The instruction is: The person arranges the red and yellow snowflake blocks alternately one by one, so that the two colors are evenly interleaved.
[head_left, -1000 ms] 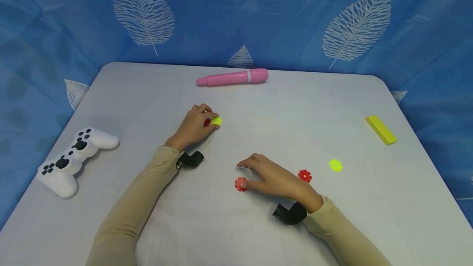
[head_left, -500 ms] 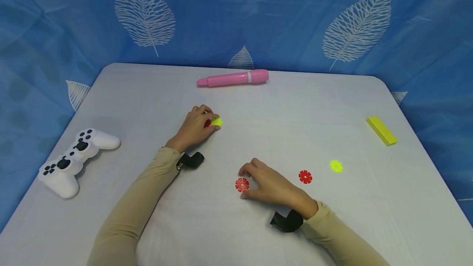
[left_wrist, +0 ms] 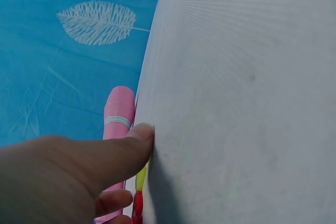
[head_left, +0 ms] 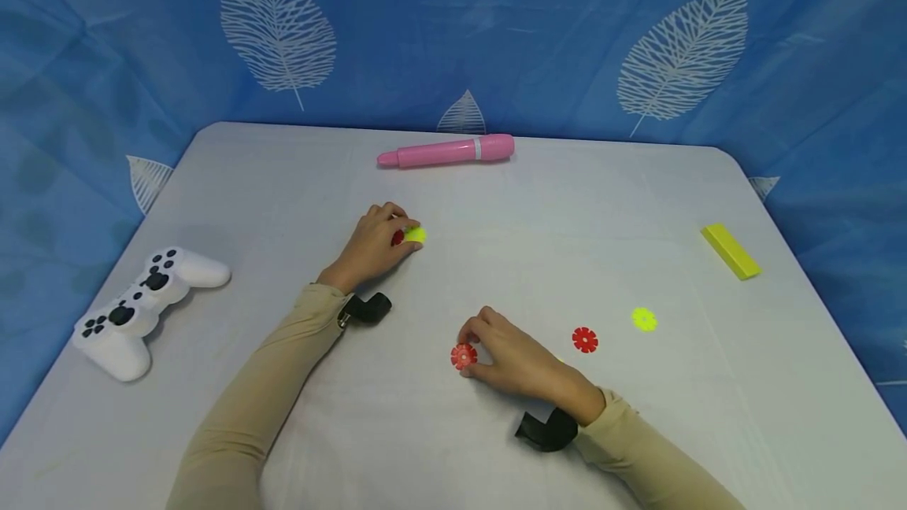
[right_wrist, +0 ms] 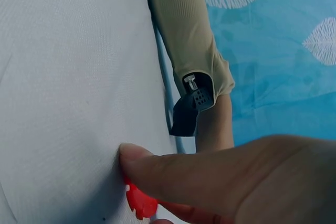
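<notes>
My left hand [head_left: 373, 245] pinches a yellow snowflake building disc [head_left: 415, 235] between thumb and fingers, left of the table's middle. A red disc [head_left: 397, 237] sits against it under the palm side; in the left wrist view the yellow disc [left_wrist: 140, 178] and red disc [left_wrist: 137, 207] stand edge-on, end to end. Nearer the front, my right hand [head_left: 520, 362] has its thumb and forefinger at opposite edges of another red snowflake disc [head_left: 464, 356]. The right wrist view shows this notched red disc [right_wrist: 140, 202] tilted up below the thumb, partly hidden by the fingers.
Right of my right hand lie a loose red disc [head_left: 585, 340] and a yellow disc [head_left: 644, 319]. A yellow block [head_left: 731, 251] rests farther right. The white game controller [head_left: 150, 312] is at the left, and a pink pen-shaped object [head_left: 446, 152] lies along the back edge.
My right hand has drawn slightly toward the front, its fingers closing from spread to a pinch on the red disc. The left hand has stayed in place.
</notes>
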Demonstrator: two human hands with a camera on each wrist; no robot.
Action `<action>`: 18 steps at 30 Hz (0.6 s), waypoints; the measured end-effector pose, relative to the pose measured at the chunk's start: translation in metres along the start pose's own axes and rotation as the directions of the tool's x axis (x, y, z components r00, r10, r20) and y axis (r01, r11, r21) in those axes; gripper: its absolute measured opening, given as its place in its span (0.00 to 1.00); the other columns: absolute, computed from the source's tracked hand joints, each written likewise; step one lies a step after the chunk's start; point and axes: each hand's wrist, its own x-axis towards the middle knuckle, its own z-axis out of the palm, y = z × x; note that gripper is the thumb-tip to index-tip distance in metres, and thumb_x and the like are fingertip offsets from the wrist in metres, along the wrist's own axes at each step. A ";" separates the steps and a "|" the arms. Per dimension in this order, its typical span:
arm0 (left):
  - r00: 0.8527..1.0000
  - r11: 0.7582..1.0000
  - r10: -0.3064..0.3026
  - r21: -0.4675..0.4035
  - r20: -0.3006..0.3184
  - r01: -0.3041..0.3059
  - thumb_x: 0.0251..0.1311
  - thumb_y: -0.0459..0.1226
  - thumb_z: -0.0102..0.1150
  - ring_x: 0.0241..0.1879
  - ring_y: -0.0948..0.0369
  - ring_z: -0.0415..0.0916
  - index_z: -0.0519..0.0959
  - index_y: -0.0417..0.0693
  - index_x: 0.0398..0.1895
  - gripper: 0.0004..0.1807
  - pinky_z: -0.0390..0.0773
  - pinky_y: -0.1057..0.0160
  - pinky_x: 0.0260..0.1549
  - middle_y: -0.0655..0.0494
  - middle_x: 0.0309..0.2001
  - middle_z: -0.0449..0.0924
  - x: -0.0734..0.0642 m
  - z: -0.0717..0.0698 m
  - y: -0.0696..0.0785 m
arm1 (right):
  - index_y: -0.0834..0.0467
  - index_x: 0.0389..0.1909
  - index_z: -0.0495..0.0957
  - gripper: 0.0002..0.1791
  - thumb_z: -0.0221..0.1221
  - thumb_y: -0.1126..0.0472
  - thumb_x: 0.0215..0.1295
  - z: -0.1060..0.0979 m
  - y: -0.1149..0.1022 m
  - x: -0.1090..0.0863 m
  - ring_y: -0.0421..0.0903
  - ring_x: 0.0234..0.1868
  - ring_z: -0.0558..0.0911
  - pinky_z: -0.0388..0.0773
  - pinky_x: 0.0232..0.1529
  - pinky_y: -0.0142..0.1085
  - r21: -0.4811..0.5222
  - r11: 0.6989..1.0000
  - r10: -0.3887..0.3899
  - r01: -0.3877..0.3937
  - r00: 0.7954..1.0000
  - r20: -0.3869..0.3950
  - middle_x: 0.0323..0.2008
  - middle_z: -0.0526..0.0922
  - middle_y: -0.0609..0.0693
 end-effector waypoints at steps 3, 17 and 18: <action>1.000 1.000 0.003 -0.005 -0.002 -0.003 0.55 0.45 0.59 0.50 0.50 0.65 0.78 0.45 0.50 0.21 0.66 0.51 0.47 0.46 0.51 0.71 -0.001 0.000 0.000 | 0.54 0.37 0.72 0.15 0.65 0.59 0.50 0.001 -0.001 0.000 0.39 0.39 0.70 0.72 0.42 0.32 0.009 1.000 -0.013 0.013 1.000 -0.001 0.35 0.69 0.45; 1.000 1.000 0.009 -0.010 -0.003 -0.009 0.55 0.45 0.59 0.50 0.50 0.64 0.78 0.45 0.50 0.21 0.66 0.51 0.48 0.46 0.51 0.71 -0.001 0.001 -0.001 | 0.54 0.39 0.70 0.15 0.63 0.66 0.52 0.004 -0.007 0.001 0.37 0.30 0.71 0.71 0.32 0.25 0.090 0.994 -0.063 0.060 0.997 0.032 0.30 0.75 0.43; 1.000 1.000 0.007 -0.009 -0.003 -0.007 0.55 0.45 0.59 0.50 0.50 0.64 0.78 0.45 0.50 0.21 0.66 0.51 0.48 0.46 0.51 0.71 -0.001 0.001 -0.001 | 0.55 0.40 0.71 0.15 0.62 0.66 0.52 0.004 -0.007 0.001 0.37 0.30 0.71 0.71 0.32 0.25 0.093 0.993 -0.071 0.067 0.997 0.035 0.30 0.75 0.43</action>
